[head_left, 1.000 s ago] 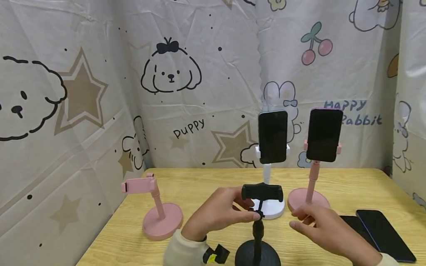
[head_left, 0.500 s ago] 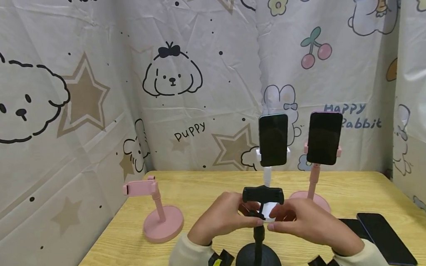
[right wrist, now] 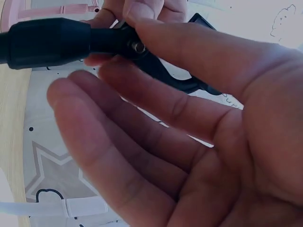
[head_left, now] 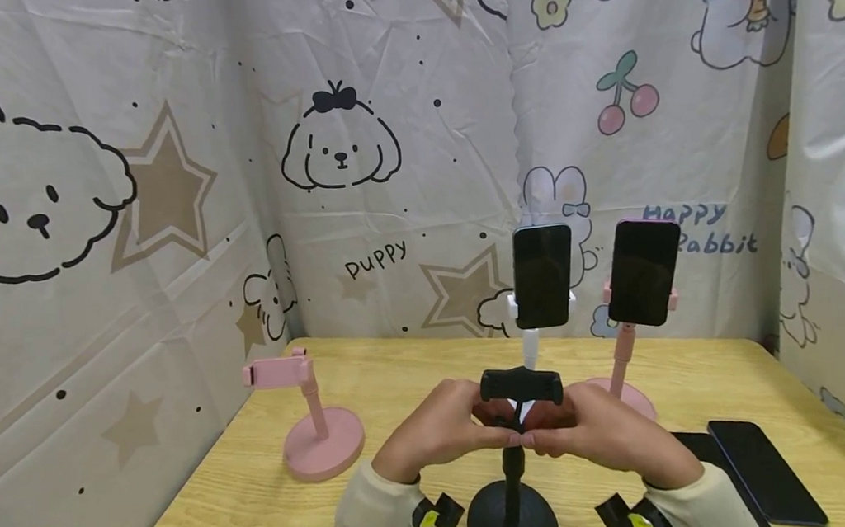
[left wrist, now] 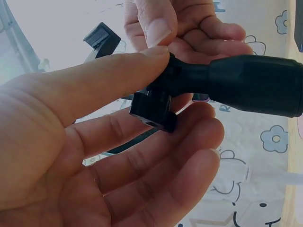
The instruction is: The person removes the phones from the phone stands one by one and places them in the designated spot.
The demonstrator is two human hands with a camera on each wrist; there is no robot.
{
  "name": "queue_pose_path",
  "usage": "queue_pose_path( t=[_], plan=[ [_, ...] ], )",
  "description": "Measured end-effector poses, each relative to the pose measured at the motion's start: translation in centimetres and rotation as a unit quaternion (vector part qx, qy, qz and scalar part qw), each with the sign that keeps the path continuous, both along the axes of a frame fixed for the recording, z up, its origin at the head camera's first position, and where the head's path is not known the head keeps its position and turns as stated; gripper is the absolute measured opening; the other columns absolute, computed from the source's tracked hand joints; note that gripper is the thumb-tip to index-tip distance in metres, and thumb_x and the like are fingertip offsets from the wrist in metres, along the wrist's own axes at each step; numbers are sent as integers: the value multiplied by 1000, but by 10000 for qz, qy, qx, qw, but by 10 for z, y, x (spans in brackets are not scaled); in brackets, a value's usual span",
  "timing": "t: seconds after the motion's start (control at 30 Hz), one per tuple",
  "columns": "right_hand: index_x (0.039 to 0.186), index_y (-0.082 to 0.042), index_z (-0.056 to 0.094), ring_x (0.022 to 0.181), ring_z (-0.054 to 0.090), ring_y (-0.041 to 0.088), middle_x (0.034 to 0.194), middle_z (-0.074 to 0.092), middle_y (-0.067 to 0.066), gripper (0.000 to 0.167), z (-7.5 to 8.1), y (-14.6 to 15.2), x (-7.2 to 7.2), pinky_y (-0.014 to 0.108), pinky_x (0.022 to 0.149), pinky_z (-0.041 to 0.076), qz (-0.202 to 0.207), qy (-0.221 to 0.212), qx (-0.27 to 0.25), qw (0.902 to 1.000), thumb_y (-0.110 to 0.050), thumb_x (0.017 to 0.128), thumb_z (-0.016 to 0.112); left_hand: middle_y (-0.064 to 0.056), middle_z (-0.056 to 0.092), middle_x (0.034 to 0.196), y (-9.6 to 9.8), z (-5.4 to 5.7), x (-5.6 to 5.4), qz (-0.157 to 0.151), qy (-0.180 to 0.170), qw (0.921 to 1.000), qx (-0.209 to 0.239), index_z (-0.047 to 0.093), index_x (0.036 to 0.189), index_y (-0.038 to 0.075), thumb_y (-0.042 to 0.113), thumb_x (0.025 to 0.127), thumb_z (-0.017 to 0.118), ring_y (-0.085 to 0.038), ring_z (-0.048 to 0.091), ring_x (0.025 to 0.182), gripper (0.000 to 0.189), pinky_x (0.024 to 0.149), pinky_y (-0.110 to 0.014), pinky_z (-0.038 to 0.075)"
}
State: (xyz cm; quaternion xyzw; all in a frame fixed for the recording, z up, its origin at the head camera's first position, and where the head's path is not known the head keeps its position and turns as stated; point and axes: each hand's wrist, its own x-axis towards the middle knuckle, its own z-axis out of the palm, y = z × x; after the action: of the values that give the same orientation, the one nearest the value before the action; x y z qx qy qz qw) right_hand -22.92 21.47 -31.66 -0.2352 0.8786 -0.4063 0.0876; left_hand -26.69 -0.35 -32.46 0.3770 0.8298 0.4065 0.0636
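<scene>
A black phone stand (head_left: 513, 517) stands upright near the front of the table, its clamp (head_left: 521, 385) facing up with no phone in it. My left hand (head_left: 443, 431) pinches the stand's joint just below the clamp. From the other side my right hand (head_left: 607, 427) pinches the same joint, and the two thumb tips meet there. In the left wrist view a black wing knob (left wrist: 154, 111) sticks out of the joint between thumb and fingers. A metal screw end (right wrist: 138, 46) shows on the joint in the right wrist view.
Behind are a white stand holding a phone (head_left: 543, 277) and a pink stand holding another phone (head_left: 644, 272). A pink stand (head_left: 325, 442) without a phone stands left. Two dark phones lie at right, one the nearer phone (head_left: 767, 472). Printed cloth (head_left: 389, 216) walls the table.
My right hand has moved left from beside the stand onto its joint, and its thumb and fingers have closed there. My left hand keeps its hold on the joint.
</scene>
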Motion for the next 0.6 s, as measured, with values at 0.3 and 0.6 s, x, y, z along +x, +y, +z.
queue_pose_path(
  t=[0.3, 0.6],
  plan=[
    [105, -10, 71, 82, 68, 13, 96, 71, 1, 31, 4, 5, 5, 33, 72, 57, -314, 563, 281, 9975, -35, 87, 72, 11, 68, 73, -5, 0, -3, 150, 207, 9997, -10, 73, 85, 15, 18, 80, 80, -2, 62, 70, 9, 69, -23, 48],
    [102, -15, 72, 82, 65, 12, 98, 69, -1, 29, 8, 11, 7, 32, 73, 55, -686, 521, 427, 9954, -39, 85, 72, 11, 69, 78, -19, -2, -17, 723, 342, 9967, -109, 75, 86, 15, 25, 79, 81, -4, 62, 72, 13, 67, -25, 49]
  ],
)
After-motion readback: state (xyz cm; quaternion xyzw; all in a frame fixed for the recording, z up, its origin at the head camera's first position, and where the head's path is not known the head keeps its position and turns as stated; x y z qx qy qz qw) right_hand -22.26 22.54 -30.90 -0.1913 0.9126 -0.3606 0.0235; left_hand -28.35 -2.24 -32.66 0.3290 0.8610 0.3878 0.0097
